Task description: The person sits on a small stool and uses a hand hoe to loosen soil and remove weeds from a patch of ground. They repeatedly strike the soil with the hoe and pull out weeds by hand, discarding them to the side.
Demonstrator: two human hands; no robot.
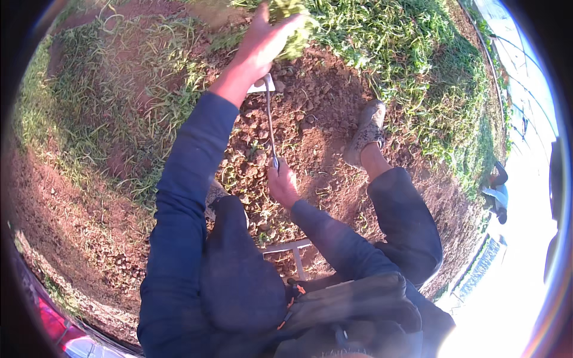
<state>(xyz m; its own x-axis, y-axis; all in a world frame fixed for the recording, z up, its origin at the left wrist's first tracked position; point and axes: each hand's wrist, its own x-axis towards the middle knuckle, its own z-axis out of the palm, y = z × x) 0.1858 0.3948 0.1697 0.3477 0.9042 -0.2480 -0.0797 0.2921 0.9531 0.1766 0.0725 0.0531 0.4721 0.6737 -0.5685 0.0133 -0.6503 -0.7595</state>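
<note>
My left hand [264,42] is raised at the top centre, around a blurred clump of green plants [293,31]. Just below it, the pale flat blade of a hand hoe [270,118] lies near the bare, crumbly soil, partly hidden behind my wrist. The hoe's thin metal shaft runs down towards me, and my right hand [283,183] is closed around its lower end. Loose clods and small weeds lie on either side of the shaft.
My shoe [369,129] stands on soil at the right; the other shoe [215,197] is partly hidden by my leg. Green plants [412,58] spread across the upper right, with cut-looking greenery [121,85] at left. A metal frame [286,247] lies below me. Another person [497,192] is at far right.
</note>
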